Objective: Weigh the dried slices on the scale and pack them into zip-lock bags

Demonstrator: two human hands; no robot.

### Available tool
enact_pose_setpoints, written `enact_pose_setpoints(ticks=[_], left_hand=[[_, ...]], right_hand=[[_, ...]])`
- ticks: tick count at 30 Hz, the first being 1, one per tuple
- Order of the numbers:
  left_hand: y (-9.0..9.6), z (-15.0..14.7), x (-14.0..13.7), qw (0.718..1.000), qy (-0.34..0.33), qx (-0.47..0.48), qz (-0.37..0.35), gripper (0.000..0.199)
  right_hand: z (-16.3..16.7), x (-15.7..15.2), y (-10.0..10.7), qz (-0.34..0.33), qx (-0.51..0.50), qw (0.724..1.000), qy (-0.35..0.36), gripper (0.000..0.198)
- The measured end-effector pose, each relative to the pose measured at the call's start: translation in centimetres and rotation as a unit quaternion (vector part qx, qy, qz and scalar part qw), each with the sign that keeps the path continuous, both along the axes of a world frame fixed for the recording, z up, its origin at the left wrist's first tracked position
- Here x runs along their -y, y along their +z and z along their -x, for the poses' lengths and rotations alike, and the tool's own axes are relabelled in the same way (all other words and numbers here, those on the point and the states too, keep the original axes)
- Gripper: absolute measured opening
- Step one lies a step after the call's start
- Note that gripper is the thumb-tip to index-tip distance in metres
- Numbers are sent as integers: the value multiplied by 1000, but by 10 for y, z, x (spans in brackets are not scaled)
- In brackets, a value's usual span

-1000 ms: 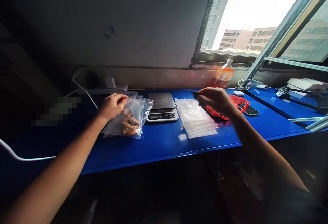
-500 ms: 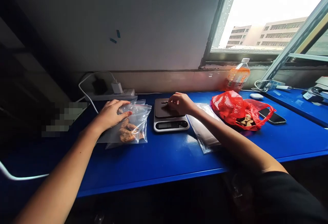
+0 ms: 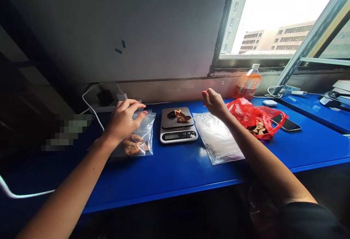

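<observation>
My left hand [image 3: 124, 120] hovers at the zip bag [image 3: 146, 137], fingers spread and holding nothing; whether it touches the plastic I cannot tell. Orange-brown dried pieces [image 3: 133, 147] show through the bag. To its right stands a kitchen scale [image 3: 179, 136] with a grey plate, its display too dim to read. Curled brown pieces resembling dried peel [image 3: 182, 115] lie on that plate. My right hand [image 3: 214, 102] is raised to the right of the scale, above flat clear bags [image 3: 218, 140]. Its fingers are curled in, and no object shows in them.
A red plastic bag [image 3: 246, 113] with more dried pieces [image 3: 258, 128] stands right of the clear bags. Beyond it are a phone [image 3: 288, 123], a white case [image 3: 269, 103] and an orange drink bottle [image 3: 249, 84]. A white cable [image 3: 94, 109] runs at the back left of the blue table.
My right hand has lifted off the scale plate and moved right, uncovering the brown pieces there. My left hand has risen slightly over its bag.
</observation>
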State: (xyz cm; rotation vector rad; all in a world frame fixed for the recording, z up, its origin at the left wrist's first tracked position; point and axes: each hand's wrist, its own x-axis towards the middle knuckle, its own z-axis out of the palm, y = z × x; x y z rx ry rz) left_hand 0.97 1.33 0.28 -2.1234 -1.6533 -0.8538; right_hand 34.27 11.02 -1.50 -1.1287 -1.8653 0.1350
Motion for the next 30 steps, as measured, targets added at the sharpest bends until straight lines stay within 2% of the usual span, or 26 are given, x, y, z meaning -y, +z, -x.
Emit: enact_pose_setpoints(ticks=[3,6,9,12,16,23,26,28,30], left_hand=[[-5,-15,-16,999,-23,-11,47,39],[-17,-17,-27,989,14,-42,142,43],[-25,-10,-27,974,35,-53,217,44],[-26,-2,-22,972,26,-39,232,44],[-24,0,-18,970,20,-47,238,47],[-25,-1,-18,966,22,-59,250,48],[-25,0,-18,966,14,-61,250,49],[-25,0,-18,965,11,-62,253,50],[-25,0,-17,965,8,-63,253,50]], right_hand=[[-13,-9,-9,46,55,996,-53,32],[-18,-19,-21,74,120,986,-89,31],[-16,-25,-33,80,154,981,-88,32],[-13,-27,-40,84,185,976,-72,30],[-13,-24,-43,93,225,969,-36,14],[-10,-14,-49,96,265,959,6,23],[-7,-10,-39,93,268,959,10,19],[-12,-4,-20,74,259,963,15,16],[-29,9,6,16,204,979,11,15]])
